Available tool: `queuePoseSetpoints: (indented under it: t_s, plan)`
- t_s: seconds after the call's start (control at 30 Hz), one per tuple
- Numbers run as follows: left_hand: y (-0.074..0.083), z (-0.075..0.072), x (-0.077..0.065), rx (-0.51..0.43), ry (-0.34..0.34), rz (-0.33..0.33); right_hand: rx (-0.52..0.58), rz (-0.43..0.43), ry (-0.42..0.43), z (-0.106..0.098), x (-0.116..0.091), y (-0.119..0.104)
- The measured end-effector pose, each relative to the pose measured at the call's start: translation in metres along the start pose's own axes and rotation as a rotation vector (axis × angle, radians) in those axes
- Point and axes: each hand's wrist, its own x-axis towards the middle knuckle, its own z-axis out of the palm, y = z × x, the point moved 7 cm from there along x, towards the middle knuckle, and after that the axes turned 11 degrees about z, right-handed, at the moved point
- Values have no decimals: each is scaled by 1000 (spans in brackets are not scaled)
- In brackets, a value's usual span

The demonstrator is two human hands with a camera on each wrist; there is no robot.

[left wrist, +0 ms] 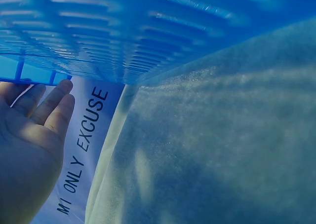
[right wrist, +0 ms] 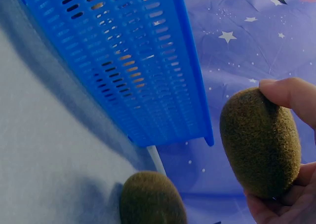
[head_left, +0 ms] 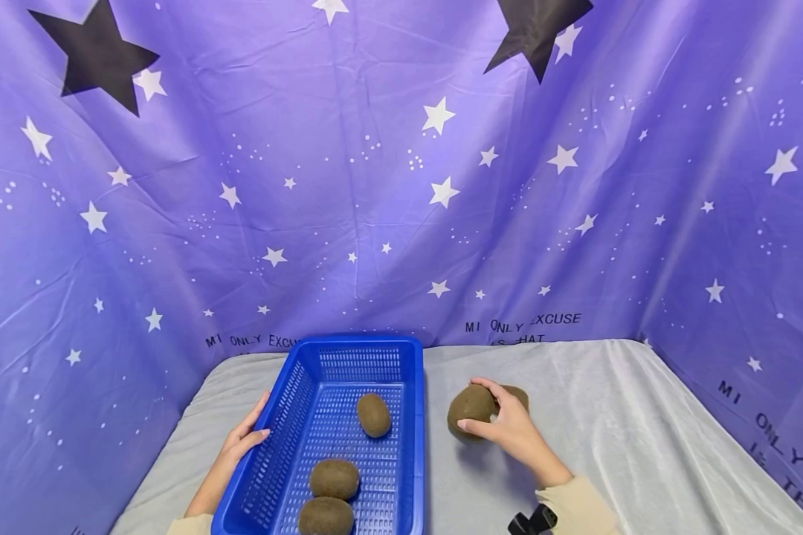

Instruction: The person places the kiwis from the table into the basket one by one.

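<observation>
My right hand (head_left: 514, 431) grips a brown fuzzy kiwi (head_left: 471, 410) between thumb and fingers, to the right of the basket. In the right wrist view that kiwi (right wrist: 260, 142) is held up with the thumb at one end and fingers at the other. A second kiwi (head_left: 520, 396) lies on the cloth behind the hand, partly hidden. My left hand (head_left: 236, 448) rests its fingertips and thumb against the outer left rim of the blue plastic basket (head_left: 417, 416); its fingers (left wrist: 55, 103) look fairly straight. Inside the basket lie three kiwis (head_left: 373, 414), two of them close together near the front.
A grey cloth (head_left: 616, 431) covers the table on both sides of the basket. Behind it and at the sides hangs a purple curtain (head_left: 375, 186) with stars and lettering. The basket's slotted wall (right wrist: 133, 61) stands between the two hands.
</observation>
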Motion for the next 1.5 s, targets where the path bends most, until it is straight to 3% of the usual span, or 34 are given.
queuePoseSetpoints:
  t_s: [0.23,0.4,0.63,0.93,1.13,1.5]
  plan:
    - [2,1,0,36,-23,75,12,-37,-30,9,1,-10]
    - [2,1,0,32,-20,79,23,-55,-29,15,0,-17]
    - [6,4,2,14,-68,172,37,-83,-65,28,-1,-22]
    - [3,1,1,23,-33,90,49,-124,-126,45,0,-30]
    - [0,1,0,8,-13,29,16,-111,-123,53,-2,-35]
    - [1,2,0,17,-14,42,-19,-133,-128,65,-2,-38]
